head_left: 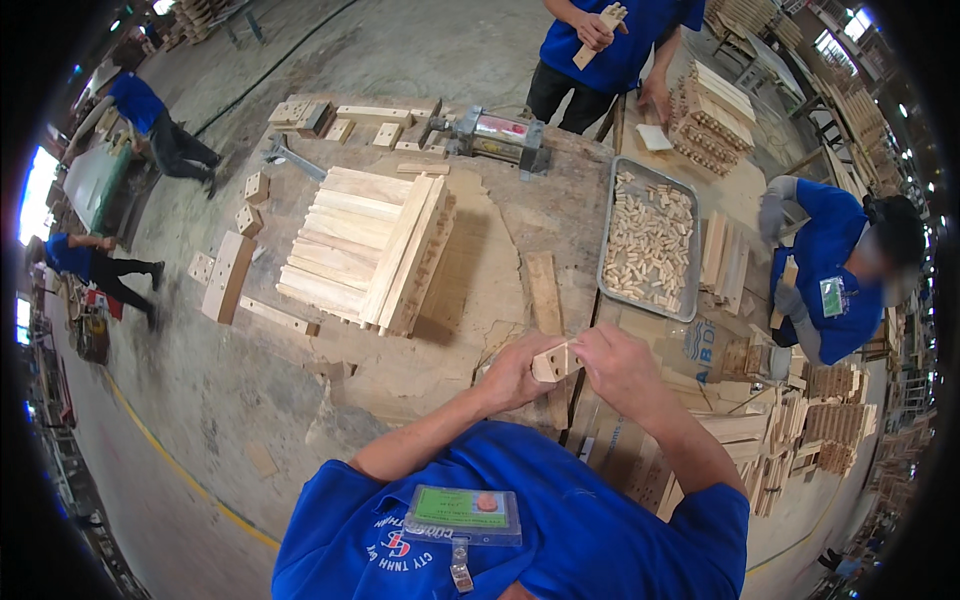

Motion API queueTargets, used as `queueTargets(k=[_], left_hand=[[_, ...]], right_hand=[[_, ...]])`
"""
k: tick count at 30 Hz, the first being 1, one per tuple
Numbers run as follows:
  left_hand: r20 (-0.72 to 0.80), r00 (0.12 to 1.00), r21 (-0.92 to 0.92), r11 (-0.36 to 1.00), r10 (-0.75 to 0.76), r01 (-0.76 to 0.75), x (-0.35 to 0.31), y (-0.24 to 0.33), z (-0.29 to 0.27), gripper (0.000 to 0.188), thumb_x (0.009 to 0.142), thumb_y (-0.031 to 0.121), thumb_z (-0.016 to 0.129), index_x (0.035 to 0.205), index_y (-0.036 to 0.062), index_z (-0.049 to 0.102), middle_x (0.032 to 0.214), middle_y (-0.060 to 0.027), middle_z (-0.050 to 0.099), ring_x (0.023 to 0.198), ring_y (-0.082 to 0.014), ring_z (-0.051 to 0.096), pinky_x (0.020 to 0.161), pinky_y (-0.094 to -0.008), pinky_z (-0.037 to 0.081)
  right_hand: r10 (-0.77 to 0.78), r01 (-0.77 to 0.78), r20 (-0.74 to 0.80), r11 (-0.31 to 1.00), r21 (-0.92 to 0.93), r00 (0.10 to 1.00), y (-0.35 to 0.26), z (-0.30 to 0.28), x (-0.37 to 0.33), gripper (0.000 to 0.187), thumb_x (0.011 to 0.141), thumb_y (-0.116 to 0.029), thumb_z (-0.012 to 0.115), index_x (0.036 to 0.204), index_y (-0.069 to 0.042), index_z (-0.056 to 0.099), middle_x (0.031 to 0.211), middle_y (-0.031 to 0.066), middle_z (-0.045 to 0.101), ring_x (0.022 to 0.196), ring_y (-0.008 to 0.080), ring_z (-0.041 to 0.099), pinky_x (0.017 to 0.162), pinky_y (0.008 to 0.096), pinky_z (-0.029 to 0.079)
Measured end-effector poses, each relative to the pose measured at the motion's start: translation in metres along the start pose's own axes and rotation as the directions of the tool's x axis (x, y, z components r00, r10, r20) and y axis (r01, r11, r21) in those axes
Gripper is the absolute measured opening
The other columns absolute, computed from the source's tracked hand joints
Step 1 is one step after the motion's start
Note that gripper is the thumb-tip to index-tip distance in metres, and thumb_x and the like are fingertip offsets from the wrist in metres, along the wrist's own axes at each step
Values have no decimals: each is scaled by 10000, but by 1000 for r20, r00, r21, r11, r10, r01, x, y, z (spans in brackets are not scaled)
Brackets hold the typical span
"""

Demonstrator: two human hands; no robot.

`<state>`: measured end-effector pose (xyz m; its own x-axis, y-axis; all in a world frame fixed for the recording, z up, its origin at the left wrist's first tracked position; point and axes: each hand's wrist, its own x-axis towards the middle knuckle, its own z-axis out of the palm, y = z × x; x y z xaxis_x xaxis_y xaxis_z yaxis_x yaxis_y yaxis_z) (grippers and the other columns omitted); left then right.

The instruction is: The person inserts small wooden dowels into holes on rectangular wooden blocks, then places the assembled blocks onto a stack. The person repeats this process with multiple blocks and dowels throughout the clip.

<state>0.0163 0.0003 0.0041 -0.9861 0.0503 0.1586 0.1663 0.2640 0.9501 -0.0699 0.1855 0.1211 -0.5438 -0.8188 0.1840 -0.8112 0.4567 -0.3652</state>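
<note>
Both bare hands are meeting in front of the chest, over the near edge of the workbench (575,205), with the elbows bending outward. The left forearm is slanting up and rightward from its short blue sleeve, and the left hand (512,377) is grasping a small pale wooden block with drilled holes (550,364), its fingers wrapping the block's left end. The right forearm is angling up and leftward, its wrist bending so the back of the right hand (622,372) is facing up; its thumb and curled fingers are closing together at the block's right end. Whether those fingertips are pinching a dowel or only the block itself, the view is too small to tell. The block is sitting between the two hands, above a flat wooden strip (544,290) that is lying on the bench. Beyond the right hand, a metal tray (607,232) is holding many short wooden dowels (648,240). Farther left, a stack of wooden slats (345,240) is resting on the bench, with a pneumatic cylinder (500,138) lying behind it.
</note>
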Motion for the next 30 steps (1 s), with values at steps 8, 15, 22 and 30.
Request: queueTargets(k=[8,15,22,30], left_hand=[[-27,999,11,1000,-27,27,-2,1,1,572,788,70,880,1329,104,698,1161,-129,703,1074,-336,692,945,-410,557],[-31,995,-68,993,-99,97,-3,2,-4,547,804,66,886,1318,75,699,1202,-108,695,1117,-270,689,989,-375,551],[-23,997,-77,994,-78,76,-4,2,-4,546,810,80,892,1320,75,697,1222,-112,701,1129,-273,687,996,-382,549],[-62,997,-27,998,-54,53,-6,3,-2,576,786,74,894,1326,88,696,1233,-111,715,1140,-299,690,998,-390,551]], right_hand=[[-87,89,-32,995,37,996,9,6,1,126,1047,-141,656,1120,-39,662,940,103,647,765,280,669,662,404,561],[477,-507,390,143,850,788,20,-21,-13,284,1115,-105,488,1364,23,528,972,82,708,814,135,688,691,331,574],[491,-601,358,547,583,794,9,-23,-22,194,1058,-67,644,1230,22,651,931,84,709,758,109,665,654,275,541],[414,-433,186,651,624,891,1,-5,-22,138,997,-64,730,1115,4,751,874,72,684,734,114,644,641,283,506]])
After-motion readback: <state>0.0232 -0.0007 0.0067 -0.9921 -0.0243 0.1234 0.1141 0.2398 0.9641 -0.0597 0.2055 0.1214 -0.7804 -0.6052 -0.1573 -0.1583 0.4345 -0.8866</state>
